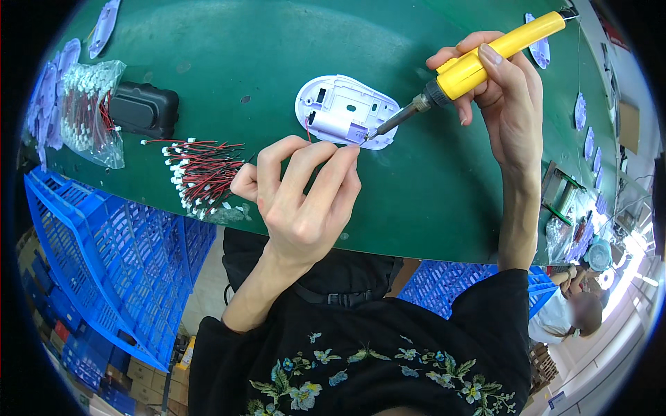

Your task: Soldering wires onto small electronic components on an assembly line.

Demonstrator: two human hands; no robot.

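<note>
A pale lilac plastic housing (pixel 338 87), oval and open side up, lies on the green table in front of me. My right hand (pixel 510 90) is closed around the yellow handle of a soldering iron (pixel 531 36). The iron's tip touches or nearly touches the housing's lower right corner, by a small metal contact. At the housing's near edge my left hand (pixel 305 197) is closed in a pinch. A thin red wire (pixel 308 129) runs from the housing's left side down behind those fingers. The pinched end itself is hidden.
Left of my left hand lies a pile of red-and-black wires with white connectors (pixel 201 173). Beyond it are a bag of connectors (pixel 90 104), a black case (pixel 144 109) and stacked lilac shells (pixel 48 104). A metal stand (pixel 558 187) is at right; blue crates (pixel 118 256) stand below the table edge.
</note>
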